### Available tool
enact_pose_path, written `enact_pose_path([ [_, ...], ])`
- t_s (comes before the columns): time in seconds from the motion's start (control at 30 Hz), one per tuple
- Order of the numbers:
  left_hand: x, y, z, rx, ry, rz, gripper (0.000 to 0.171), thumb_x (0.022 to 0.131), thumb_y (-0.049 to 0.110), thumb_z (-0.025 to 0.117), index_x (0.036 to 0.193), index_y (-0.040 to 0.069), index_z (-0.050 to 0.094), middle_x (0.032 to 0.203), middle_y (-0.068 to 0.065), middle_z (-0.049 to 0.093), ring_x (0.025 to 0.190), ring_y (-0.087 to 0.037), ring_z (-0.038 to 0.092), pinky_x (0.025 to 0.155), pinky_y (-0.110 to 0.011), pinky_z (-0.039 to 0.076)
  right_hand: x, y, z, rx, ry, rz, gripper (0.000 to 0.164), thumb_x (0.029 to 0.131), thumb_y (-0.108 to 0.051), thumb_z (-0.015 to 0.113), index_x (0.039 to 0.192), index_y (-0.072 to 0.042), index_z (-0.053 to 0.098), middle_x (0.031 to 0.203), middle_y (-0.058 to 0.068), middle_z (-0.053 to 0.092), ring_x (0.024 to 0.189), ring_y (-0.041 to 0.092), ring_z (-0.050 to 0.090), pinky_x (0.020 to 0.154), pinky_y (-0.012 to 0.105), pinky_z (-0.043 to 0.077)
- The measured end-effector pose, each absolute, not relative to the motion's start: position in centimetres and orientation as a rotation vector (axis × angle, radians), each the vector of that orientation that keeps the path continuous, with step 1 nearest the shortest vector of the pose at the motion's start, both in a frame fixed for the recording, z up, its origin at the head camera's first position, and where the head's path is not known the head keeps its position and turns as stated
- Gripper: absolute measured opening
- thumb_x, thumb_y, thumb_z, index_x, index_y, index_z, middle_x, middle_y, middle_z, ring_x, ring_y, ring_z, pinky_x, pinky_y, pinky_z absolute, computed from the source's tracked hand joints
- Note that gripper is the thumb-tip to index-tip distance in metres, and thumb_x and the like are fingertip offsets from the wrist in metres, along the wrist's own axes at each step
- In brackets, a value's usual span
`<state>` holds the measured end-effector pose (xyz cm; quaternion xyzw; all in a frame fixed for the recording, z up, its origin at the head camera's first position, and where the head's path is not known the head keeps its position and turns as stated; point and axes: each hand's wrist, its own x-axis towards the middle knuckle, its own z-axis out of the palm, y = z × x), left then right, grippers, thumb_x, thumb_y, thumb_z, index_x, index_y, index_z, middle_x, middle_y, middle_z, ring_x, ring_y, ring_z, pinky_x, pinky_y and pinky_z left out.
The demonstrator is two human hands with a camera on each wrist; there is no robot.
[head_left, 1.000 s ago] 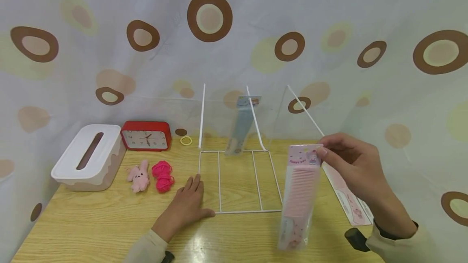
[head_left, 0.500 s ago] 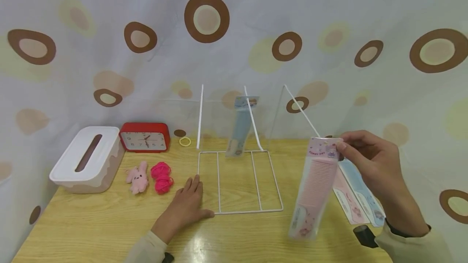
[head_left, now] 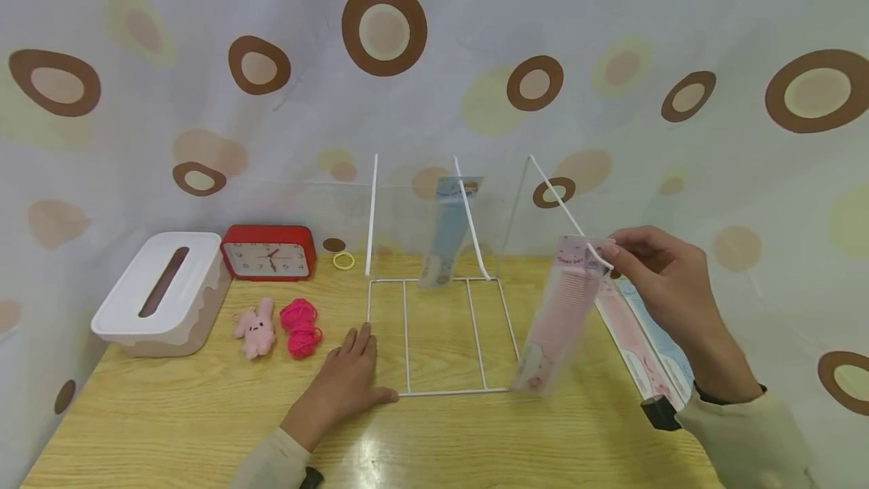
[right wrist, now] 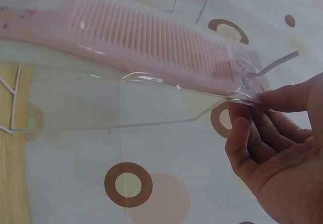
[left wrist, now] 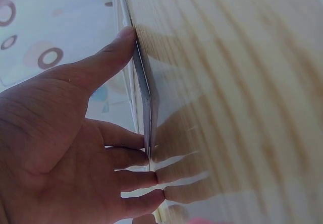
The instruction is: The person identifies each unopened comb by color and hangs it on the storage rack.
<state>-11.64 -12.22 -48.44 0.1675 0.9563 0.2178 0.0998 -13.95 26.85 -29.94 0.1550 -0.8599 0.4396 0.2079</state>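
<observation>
My right hand (head_left: 668, 285) pinches the top corner of a packaged pink comb (head_left: 563, 304) between thumb and fingers. The tip of the rack's right prong pokes through the package's header card, plain in the right wrist view, where the comb (right wrist: 151, 45) slants across. My left hand (head_left: 346, 376) lies with straight fingers on the front left corner of the white wire rack (head_left: 448, 394); in the left wrist view its thumb and fingertips touch the base wire. A packaged blue comb (head_left: 448, 236) hangs on the middle prong. The left prong (head_left: 373, 213) carries nothing.
On the right lie a packaged pink comb (head_left: 631, 338) and a blue one (head_left: 658, 330), partly behind my right hand. To the left are a tissue box (head_left: 197, 308), red clock (head_left: 268, 232), pink plush toy (head_left: 258, 329), pink yarn (head_left: 301, 328) and yellow ring (head_left: 344, 268).
My right hand first moved right and slightly up with the pink comb, then forward and left to the right prong, whose tip now passes through its card. My left hand stayed put.
</observation>
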Motion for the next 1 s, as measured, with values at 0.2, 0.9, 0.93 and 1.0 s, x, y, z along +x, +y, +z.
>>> enact_pose_path([
  [0.2,-11.6,-12.3,-48.4,0.494,2.818,0.662,0.099,0.080,0.051,0.080,0.144,-0.015,0.041,0.158,-0.030,0.025,0.146,-0.048,0.023,0.110,-0.061,0.032,-17.5,26.3,-30.0,0.399,-2.440,1.176,0.018,0.096,-0.015,0.068,0.108,-0.002,0.069,0.090,-0.007,0.071,0.079,0.004,0.066,0.065,0.014,0.053],
  [0.9,-11.8,-12.3,-48.9,0.517,2.839,0.636,0.098,0.081,0.050,0.079,0.143,-0.015,0.042,0.158,-0.029,0.027,0.145,-0.048,0.025,0.110,-0.060,0.033,-25.4,25.1,-29.9,0.378,-2.451,1.279,0.029,0.098,-0.027,0.066,0.111,-0.001,0.069,0.094,-0.004,0.070,0.084,0.013,0.066,0.069,0.015,0.052],
  [0.93,-11.8,-12.3,-48.9,0.517,2.840,0.633,0.098,0.081,0.050,0.079,0.143,-0.015,0.042,0.158,-0.029,0.027,0.145,-0.048,0.025,0.110,-0.060,0.033,-25.5,25.0,-29.9,0.380,-2.449,1.287,0.029,0.098,-0.027,0.066,0.111,-0.001,0.069,0.093,-0.005,0.070,0.083,0.012,0.066,0.069,0.015,0.052],
  [1.0,-11.9,-12.4,-49.0,0.518,2.844,0.628,0.098,0.081,0.051,0.079,0.143,-0.015,0.042,0.158,-0.029,0.027,0.145,-0.048,0.025,0.109,-0.060,0.034,-25.7,25.0,-29.8,0.380,-2.447,1.293,0.029,0.098,-0.027,0.066,0.111,-0.001,0.069,0.091,-0.008,0.070,0.082,0.009,0.066,0.069,0.016,0.052],
])
